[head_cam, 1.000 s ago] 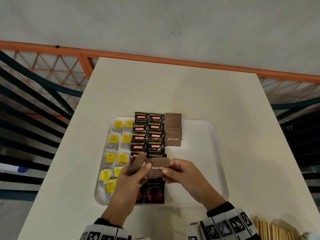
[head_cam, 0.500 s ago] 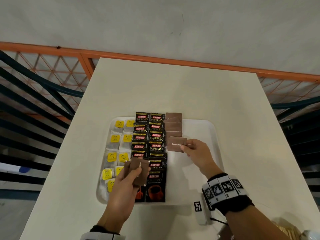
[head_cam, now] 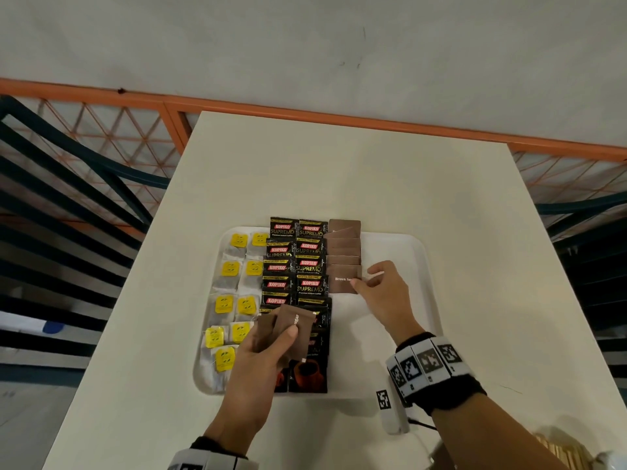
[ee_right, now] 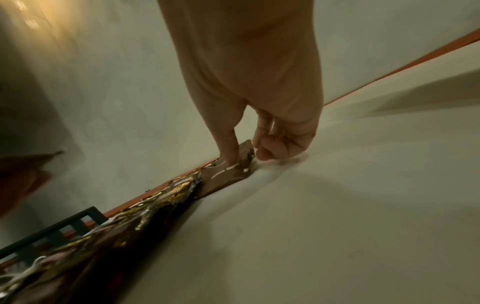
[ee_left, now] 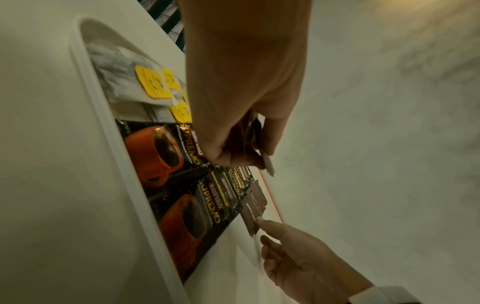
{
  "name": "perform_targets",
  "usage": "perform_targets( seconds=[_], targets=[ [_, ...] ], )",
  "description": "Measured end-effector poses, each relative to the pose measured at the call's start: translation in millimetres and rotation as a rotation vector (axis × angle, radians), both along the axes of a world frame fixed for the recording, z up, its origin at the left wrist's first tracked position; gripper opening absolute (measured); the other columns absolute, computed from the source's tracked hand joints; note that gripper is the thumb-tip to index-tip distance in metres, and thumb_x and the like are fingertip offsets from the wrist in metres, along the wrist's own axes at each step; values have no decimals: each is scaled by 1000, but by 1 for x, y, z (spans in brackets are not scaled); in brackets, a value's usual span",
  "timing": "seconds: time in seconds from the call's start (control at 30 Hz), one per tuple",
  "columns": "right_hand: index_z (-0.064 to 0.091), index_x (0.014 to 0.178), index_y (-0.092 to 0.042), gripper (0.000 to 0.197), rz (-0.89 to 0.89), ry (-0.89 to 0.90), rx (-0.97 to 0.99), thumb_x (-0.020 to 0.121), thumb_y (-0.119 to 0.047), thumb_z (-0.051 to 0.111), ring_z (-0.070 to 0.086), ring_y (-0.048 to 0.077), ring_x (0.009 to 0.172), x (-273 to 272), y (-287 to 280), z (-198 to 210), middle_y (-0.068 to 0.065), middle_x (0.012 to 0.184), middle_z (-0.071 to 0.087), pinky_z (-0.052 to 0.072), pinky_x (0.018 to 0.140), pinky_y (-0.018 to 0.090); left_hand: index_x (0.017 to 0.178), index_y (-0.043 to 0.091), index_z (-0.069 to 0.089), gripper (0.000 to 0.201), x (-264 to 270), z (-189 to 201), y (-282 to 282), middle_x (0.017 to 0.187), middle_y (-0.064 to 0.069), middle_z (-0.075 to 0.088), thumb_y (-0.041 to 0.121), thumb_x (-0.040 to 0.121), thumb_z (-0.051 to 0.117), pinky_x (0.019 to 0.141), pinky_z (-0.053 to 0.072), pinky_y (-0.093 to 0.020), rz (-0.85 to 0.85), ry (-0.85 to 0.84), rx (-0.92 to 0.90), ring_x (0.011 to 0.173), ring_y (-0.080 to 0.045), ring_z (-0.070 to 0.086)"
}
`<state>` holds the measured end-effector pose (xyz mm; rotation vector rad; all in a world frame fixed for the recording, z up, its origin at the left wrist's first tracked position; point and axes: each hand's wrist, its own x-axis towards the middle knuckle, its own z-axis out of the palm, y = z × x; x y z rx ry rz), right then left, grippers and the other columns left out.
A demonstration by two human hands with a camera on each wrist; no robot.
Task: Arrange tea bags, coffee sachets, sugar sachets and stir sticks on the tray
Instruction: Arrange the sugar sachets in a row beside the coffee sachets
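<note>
On the white plastic tray (head_cam: 400, 252), gauzy tea bags (head_cam: 234, 300) and glossy foil coffee sachets (head_cam: 295, 266) lie in full columns, while the right hand (head_cam: 383, 290) pinches a matte paper sugar sachet (head_cam: 342, 279) at the near end of its unfinished column, the left hand (head_cam: 264, 354) grips spare sachets (head_cam: 291, 327), and wooden stir sticks (head_cam: 556, 449) remain on the desk (head_cam: 339, 164).

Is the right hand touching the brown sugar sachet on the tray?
Touching. The right wrist view shows the right hand with its thumb pressed on the brown sugar sachet.
</note>
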<state>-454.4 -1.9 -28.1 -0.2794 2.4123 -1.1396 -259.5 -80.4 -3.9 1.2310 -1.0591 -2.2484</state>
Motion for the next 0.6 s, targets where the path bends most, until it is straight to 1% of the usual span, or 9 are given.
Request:
perform_targets(
  seconds=[0.03, 0.1, 0.17, 0.23, 0.27, 0.33, 0.4, 0.47, 0.6],
  targets=[
    [51, 99, -13, 26, 9, 23, -8, 81, -22, 68, 55, 14, 77, 3, 0, 4, 4, 86, 60, 39, 61, 19, 107, 17, 64, 30, -1, 1, 0, 98, -3, 73, 1, 82, 61, 67, 52, -21, -1, 12, 6, 92, -16, 68],
    [55, 97, -14, 18, 72, 46, -48, 85, -25, 63, 52, 5, 72, 15, 1, 16, -4, 82, 58, 37, 61, 13, 104, 18, 64, 28, -2, 2, 0, 92, 1, 74, 1, 83, 60, 64, 53, -19, -5, 36, 14, 87, -11, 70],
    [58, 95, -18, 13, 216, -5, -82, 90, -30, 56, 51, 2, 72, 30, 2, 30, -11, 80, 57, 37, 62, 11, 104, 17, 64, 27, -4, 4, 1, 89, 2, 75, 0, 83, 58, 61, 53, -17, -1, 60, 23, 82, -9, 70],
    [59, 96, -23, 15, 357, -122, -133, 91, -36, 52, 54, 3, 69, 45, 4, 41, -11, 81, 60, 40, 60, 9, 105, 14, 64, 27, -5, 5, 2, 88, 0, 75, -1, 84, 57, 59, 53, -16, 5, 76, 36, 79, -9, 70],
    [60, 97, -23, 16, 401, -197, -160, 90, -36, 54, 55, 2, 66, 50, 6, 44, -10, 81, 61, 41, 57, 8, 105, 13, 64, 26, -6, 5, 2, 88, -2, 74, -1, 84, 56, 58, 53, -17, 11, 83, 45, 77, -9, 70],
    [63, 99, -18, 20, 463, -323, -184, 86, -32, 60, 55, -1, 62, 59, 9, 45, -8, 82, 62, 40, 52, 7, 102, 13, 65, 25, -6, 5, 2, 87, -3, 73, -3, 85, 55, 57, 53, -18, 12, 93, 52, 74, -10, 70],
    [63, 102, -13, 22, 510, -368, -169, 85, -26, 64, 56, 0, 65, 64, 11, 43, -3, 88, 65, 43, 53, 11, 99, 14, 66, 26, -6, 7, 3, 86, -3, 74, -4, 86, 54, 58, 54, -19, -5, 93, 33, 75, -12, 70],
    [61, 106, -10, 22, 491, -403, -207, 85, -18, 63, 59, 5, 72, 69, 11, 41, 3, 95, 65, 48, 56, 16, 99, 15, 65, 27, -6, 7, 3, 87, -3, 74, -4, 85, 54, 60, 54, -19, -14, 90, 15, 77, -13, 70],
    [56, 108, -7, 24, 323, -593, -369, 85, -7, 62, 66, 19, 90, 75, 13, 41, 13, 109, 62, 56, 68, 24, 105, 18, 65, 33, -6, 6, 3, 100, -4, 71, -5, 84, 56, 64, 55, -20, -24, 83, -22, 87, -13, 69]
  ],
)
